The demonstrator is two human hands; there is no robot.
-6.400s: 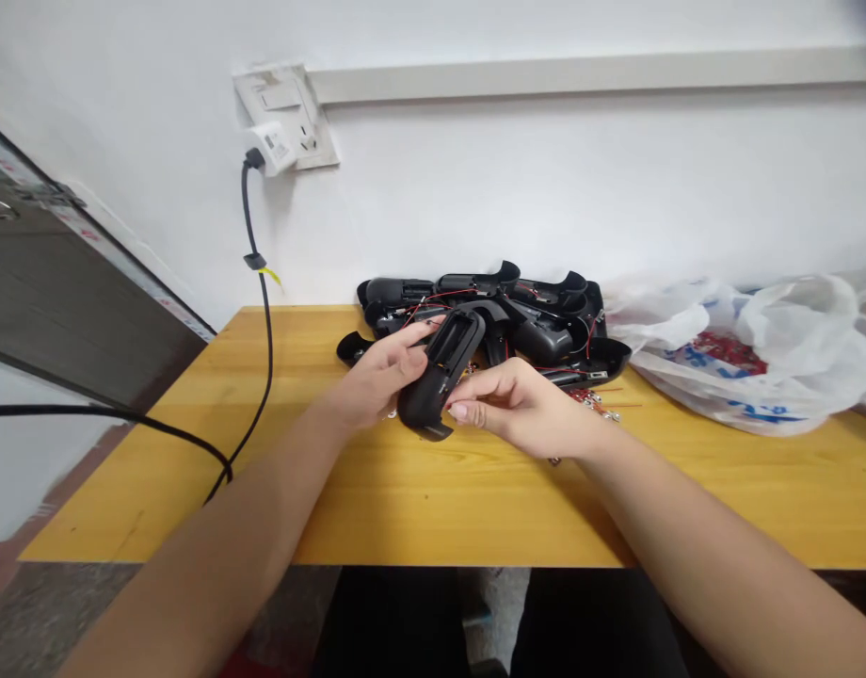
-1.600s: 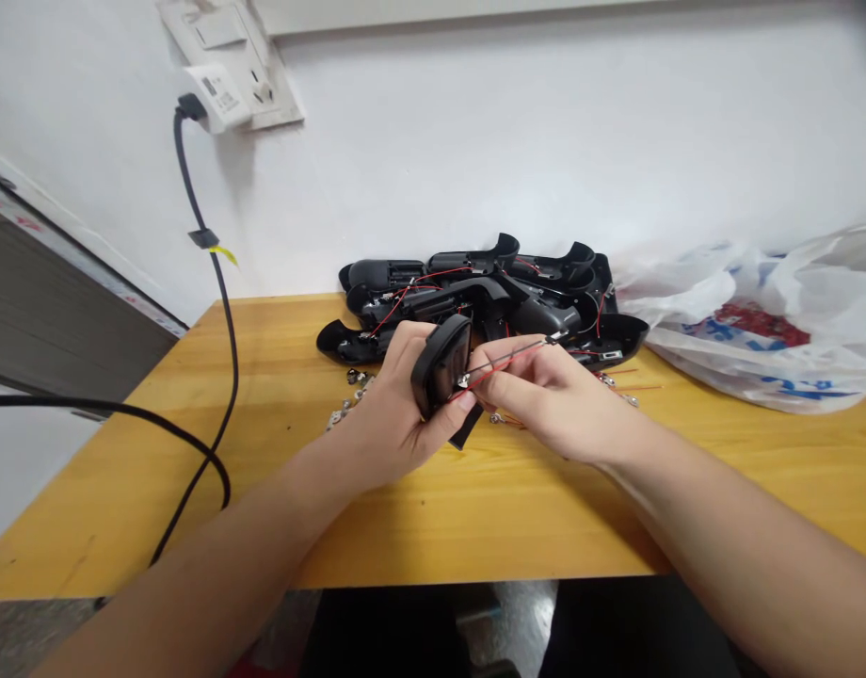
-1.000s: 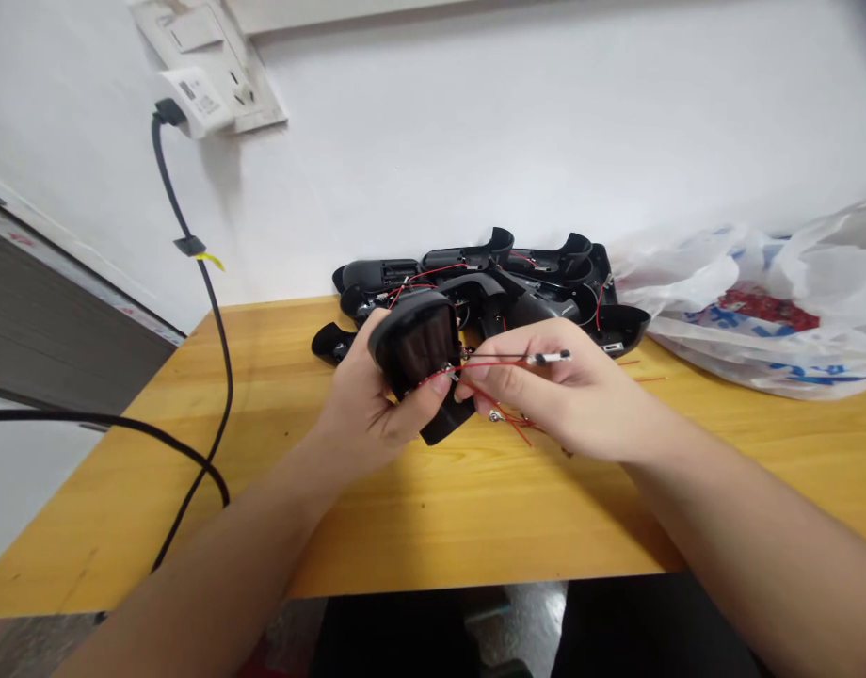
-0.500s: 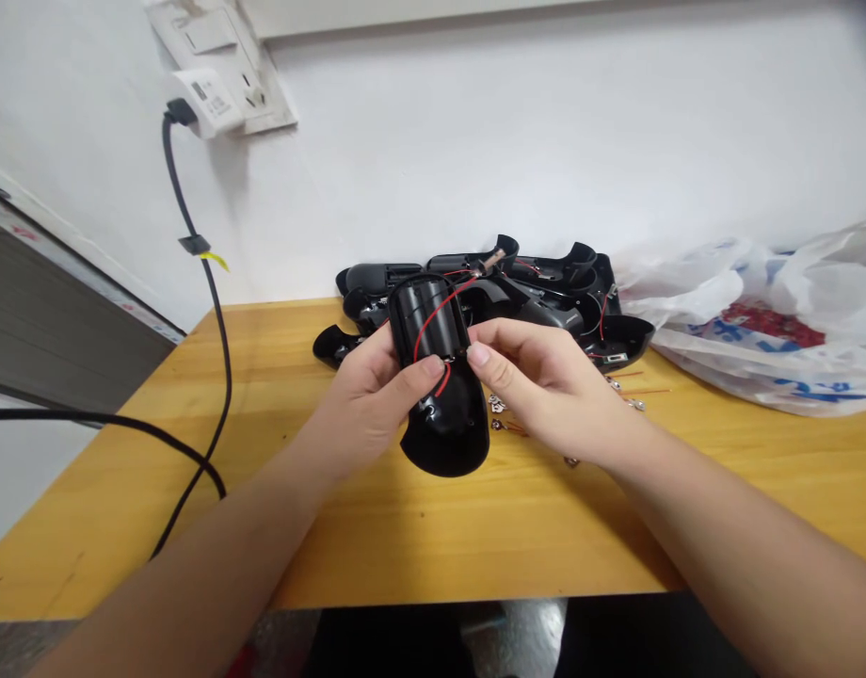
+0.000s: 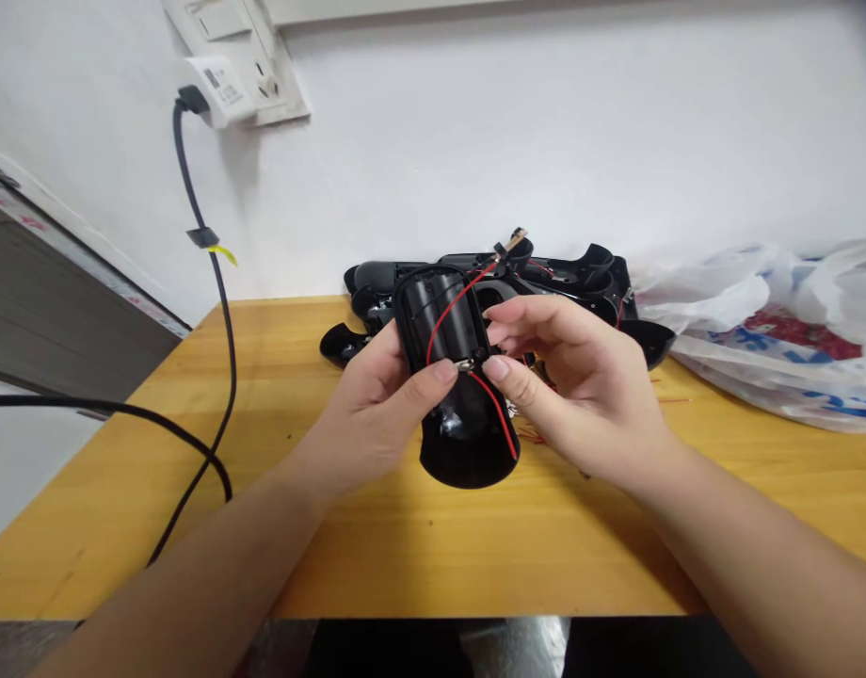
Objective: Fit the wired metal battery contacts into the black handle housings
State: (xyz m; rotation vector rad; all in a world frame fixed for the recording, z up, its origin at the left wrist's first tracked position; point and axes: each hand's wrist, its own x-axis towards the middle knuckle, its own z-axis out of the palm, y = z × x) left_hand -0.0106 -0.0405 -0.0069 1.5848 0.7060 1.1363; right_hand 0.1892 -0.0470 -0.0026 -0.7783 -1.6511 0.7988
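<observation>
Between my hands, above the table, is a black plastic housing with two long battery-like channels and a rounded lower end. My left hand grips its left side, thumb pressed beside a small metal contact at the lower end of the channels. My right hand holds the right edge between thumb and curled fingers. A red wire arcs over the channels to a small circuit board beyond the top. Another red wire hangs from the contact over the lower end.
Behind the hands, several similar black housings are piled against the wall. A white plastic bag with red items lies at the right. Black cable runs down from a white plug across the table's left side.
The loose red wire has swung from lower left to lower right, and the metal contact now shows by my left thumb. The housing has shifted slightly right in view.
</observation>
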